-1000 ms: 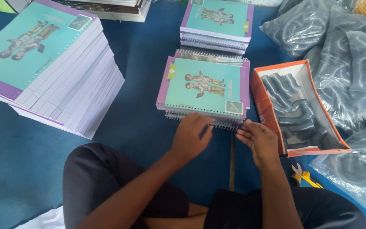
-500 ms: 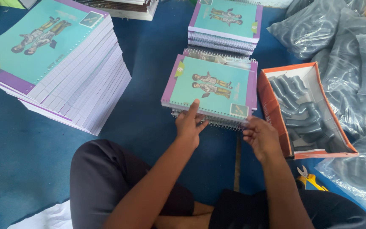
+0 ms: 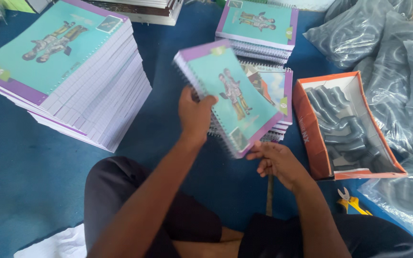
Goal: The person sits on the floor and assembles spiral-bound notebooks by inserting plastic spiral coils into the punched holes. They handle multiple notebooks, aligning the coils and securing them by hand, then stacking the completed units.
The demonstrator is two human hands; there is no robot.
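Observation:
My left hand (image 3: 194, 112) grips a spiral-bound notebook (image 3: 233, 98) with a teal and purple cover, lifted and tilted above a short stack of notebooks (image 3: 276, 95) whose top cover shows a different picture. My right hand (image 3: 276, 160) is under the lifted notebook's lower corner, fingers touching its edge. Another stack of the same notebooks (image 3: 259, 28) lies further back.
A tall stack of unbound teal-covered books (image 3: 68, 71) stands at the left on the blue floor (image 3: 20, 167). At the right is an orange box (image 3: 347, 126) of grey spiral coils, bags of coils (image 3: 397, 57) beside it, and yellow-handled cutters (image 3: 352, 200) near my knee.
The top notebook has been lifted off the short stack and tilted up by my left hand. My right hand moved from the stack's binding edge to under the lifted notebook.

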